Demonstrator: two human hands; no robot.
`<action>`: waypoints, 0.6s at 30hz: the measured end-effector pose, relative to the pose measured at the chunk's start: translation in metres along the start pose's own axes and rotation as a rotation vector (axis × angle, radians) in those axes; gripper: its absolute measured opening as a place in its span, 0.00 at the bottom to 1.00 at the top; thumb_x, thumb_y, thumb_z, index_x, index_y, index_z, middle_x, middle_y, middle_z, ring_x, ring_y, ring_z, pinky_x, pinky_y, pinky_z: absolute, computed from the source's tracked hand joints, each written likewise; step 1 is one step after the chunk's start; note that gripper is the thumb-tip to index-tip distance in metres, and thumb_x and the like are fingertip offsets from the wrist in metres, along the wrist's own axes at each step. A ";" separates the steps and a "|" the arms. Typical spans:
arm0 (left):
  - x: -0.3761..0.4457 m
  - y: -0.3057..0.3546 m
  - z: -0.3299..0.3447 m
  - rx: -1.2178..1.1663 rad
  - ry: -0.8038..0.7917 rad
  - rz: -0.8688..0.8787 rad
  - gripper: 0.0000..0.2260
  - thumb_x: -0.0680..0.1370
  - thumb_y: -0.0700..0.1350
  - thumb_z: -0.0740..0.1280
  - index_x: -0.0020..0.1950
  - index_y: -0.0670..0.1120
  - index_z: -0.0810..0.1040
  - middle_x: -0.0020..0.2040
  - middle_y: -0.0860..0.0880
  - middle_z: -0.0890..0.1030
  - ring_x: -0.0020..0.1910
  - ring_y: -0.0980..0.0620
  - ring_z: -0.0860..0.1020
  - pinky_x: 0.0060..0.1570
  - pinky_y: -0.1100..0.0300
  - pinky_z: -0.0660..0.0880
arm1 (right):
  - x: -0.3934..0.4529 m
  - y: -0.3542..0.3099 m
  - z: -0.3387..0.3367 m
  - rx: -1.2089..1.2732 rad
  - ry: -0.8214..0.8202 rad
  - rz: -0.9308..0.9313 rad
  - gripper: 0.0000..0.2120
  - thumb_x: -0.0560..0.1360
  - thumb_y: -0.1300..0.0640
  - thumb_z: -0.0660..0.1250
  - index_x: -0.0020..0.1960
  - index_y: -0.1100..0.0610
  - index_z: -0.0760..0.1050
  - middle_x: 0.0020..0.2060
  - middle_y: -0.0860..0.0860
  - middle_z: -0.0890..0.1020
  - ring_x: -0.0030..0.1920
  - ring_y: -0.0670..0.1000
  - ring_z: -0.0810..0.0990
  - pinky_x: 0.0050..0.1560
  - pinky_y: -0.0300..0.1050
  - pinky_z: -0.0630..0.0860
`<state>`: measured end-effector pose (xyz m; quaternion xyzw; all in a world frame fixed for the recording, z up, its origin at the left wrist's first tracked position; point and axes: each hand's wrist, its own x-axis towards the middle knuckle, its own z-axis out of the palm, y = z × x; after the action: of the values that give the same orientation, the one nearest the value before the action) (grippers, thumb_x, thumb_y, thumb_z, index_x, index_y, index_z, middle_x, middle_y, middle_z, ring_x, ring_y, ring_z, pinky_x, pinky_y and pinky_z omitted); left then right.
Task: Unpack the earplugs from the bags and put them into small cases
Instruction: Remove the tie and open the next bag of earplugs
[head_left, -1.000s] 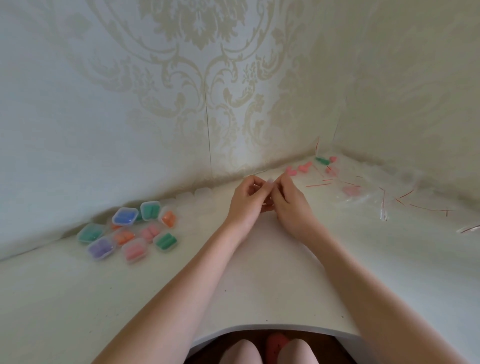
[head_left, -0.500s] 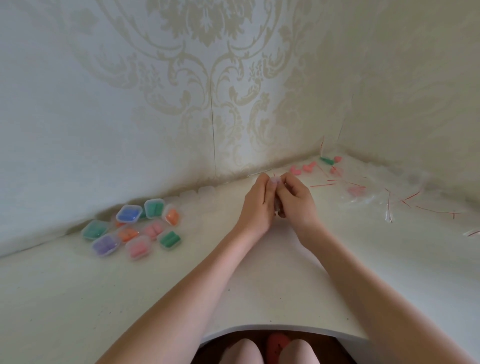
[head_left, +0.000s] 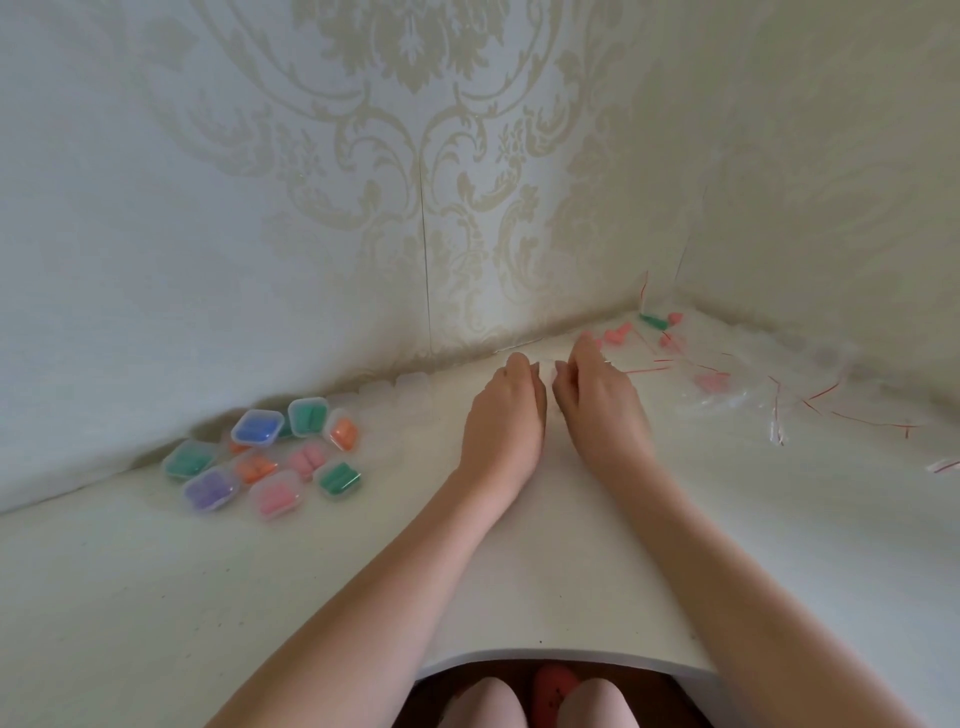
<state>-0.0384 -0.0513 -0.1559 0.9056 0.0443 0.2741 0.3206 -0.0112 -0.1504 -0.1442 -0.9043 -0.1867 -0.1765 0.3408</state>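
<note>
At left of centre in the frame we record a cluster of small clear cases (head_left: 262, 457), lids on, lying on the white table (head_left: 156, 597) close to the papered wall (head_left: 208, 208). Their contents show green, blue, orange, pink and purple; the blue case (head_left: 257, 427) sits partly on top of its neighbours. A row of clear empty cases (head_left: 400, 385) runs along the wall foot toward the middle.

At centre we find the left hand (head_left: 501, 415) and the right hand (head_left: 597, 402) side by side, palms down, fingers curled inward toward one another. Something pale and clear (head_left: 545, 366) shows between the fingertips, but we cannot tell what it is, nor whether either hand grips it.

At upper right, loose pink earplugs (head_left: 618, 332) and a green earplug (head_left: 653, 320) lie near the corner of the walls. Right of the hands we note clear bags (head_left: 737, 395) with red seal strips, one holding a pink earplug (head_left: 707, 383).

At bottom centre, the person's knees and a red shoe (head_left: 553, 686) show below the table edge.
</note>
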 end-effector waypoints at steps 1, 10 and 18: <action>0.001 -0.002 -0.001 0.014 0.022 0.012 0.11 0.83 0.47 0.51 0.44 0.44 0.64 0.39 0.47 0.70 0.37 0.45 0.69 0.36 0.56 0.59 | 0.000 0.002 -0.002 -0.026 0.023 -0.050 0.07 0.81 0.58 0.56 0.45 0.55 0.59 0.39 0.56 0.75 0.38 0.59 0.74 0.35 0.51 0.68; 0.002 -0.003 0.000 0.030 0.216 0.374 0.14 0.81 0.47 0.54 0.46 0.38 0.73 0.36 0.42 0.77 0.31 0.42 0.76 0.29 0.60 0.62 | 0.003 0.002 -0.005 -0.377 -0.037 -0.131 0.13 0.77 0.63 0.60 0.55 0.55 0.80 0.70 0.51 0.69 0.68 0.58 0.68 0.41 0.47 0.69; 0.012 -0.003 -0.006 -0.659 0.050 -0.332 0.14 0.78 0.58 0.60 0.46 0.47 0.69 0.43 0.44 0.76 0.34 0.47 0.78 0.26 0.55 0.75 | 0.006 0.004 -0.019 0.661 -0.062 0.254 0.25 0.75 0.70 0.55 0.61 0.46 0.75 0.59 0.44 0.80 0.50 0.47 0.81 0.53 0.43 0.75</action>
<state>-0.0310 -0.0425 -0.1480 0.7272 0.1078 0.2398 0.6341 -0.0080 -0.1645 -0.1306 -0.7661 -0.1300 -0.0353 0.6284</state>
